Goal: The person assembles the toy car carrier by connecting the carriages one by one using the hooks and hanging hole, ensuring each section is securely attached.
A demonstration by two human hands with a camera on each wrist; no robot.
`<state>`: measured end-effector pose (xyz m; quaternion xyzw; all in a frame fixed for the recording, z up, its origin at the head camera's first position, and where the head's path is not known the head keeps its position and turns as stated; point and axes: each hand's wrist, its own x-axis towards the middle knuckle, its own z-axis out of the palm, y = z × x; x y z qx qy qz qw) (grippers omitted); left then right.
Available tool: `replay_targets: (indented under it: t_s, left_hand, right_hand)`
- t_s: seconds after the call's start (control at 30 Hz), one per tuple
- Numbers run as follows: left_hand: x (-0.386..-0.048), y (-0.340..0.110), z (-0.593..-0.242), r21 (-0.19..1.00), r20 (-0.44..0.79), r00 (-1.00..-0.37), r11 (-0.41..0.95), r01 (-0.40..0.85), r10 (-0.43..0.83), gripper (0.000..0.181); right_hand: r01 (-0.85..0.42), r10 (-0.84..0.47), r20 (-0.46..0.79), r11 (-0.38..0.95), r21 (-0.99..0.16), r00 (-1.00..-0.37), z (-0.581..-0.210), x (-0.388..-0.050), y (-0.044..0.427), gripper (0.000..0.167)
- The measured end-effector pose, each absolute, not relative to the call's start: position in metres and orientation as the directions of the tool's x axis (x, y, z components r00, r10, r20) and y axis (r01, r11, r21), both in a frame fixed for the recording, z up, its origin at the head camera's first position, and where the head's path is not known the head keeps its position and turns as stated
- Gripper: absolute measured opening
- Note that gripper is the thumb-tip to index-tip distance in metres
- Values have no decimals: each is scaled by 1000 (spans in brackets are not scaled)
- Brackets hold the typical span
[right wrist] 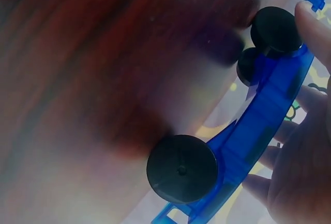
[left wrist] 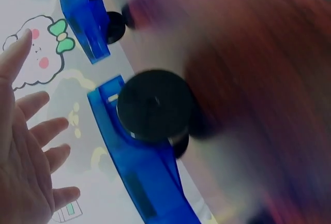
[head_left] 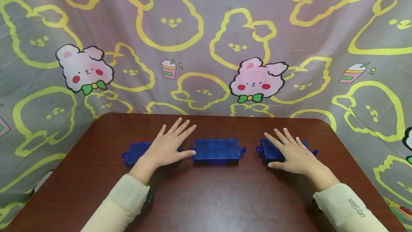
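Three blue translucent toy wagons with black wheels stand in a row on the table. My left hand (head_left: 167, 149) is spread over the left wagon (head_left: 136, 153), hiding much of it; its thumb reaches toward the left end of the middle wagon (head_left: 216, 150). In the left wrist view a gap shows between the left hand (left wrist: 26, 167) and the wagon (left wrist: 150, 175). Over the right wagon (head_left: 269, 150) my right hand (head_left: 294, 156) has its fingers extended. The right wrist view shows fingers beside that wagon (right wrist: 253, 125); whether they touch it, I cannot tell.
The dark brown table (head_left: 206, 196) has rounded far corners. Behind it hangs a grey curtain (head_left: 199, 56) with yellow outlines and rabbit prints. Small blue couplings, such as the hook (head_left: 243, 150), stick out from the wagon ends, with gaps between the wagons.
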<state>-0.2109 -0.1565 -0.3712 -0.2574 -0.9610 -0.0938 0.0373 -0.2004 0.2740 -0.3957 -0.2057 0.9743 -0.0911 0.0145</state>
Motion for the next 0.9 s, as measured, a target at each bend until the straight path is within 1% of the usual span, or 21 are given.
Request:
replay_targets:
  t_s: [0.17,0.47,0.67,0.9]
  left_hand:
    - [-211,-147,-375,188,96,-840,819,542,534,83]
    - [-211,-132,-379,230,-20,-802,784,577,596,83]
    - [-214,-127,-384,261,-34,-771,750,608,636,80]
    - [-217,-125,-383,283,-41,-757,735,616,652,78]
  right_hand:
    - [-408,-414,9,895,-181,-910,-398,-200,273,97]
    - [-414,-420,10,890,-189,-907,-401,-199,274,92]
    - [-437,-441,23,879,-192,-897,-401,-200,275,89]
    - [-476,-475,58,857,-195,-878,-401,-204,275,87]
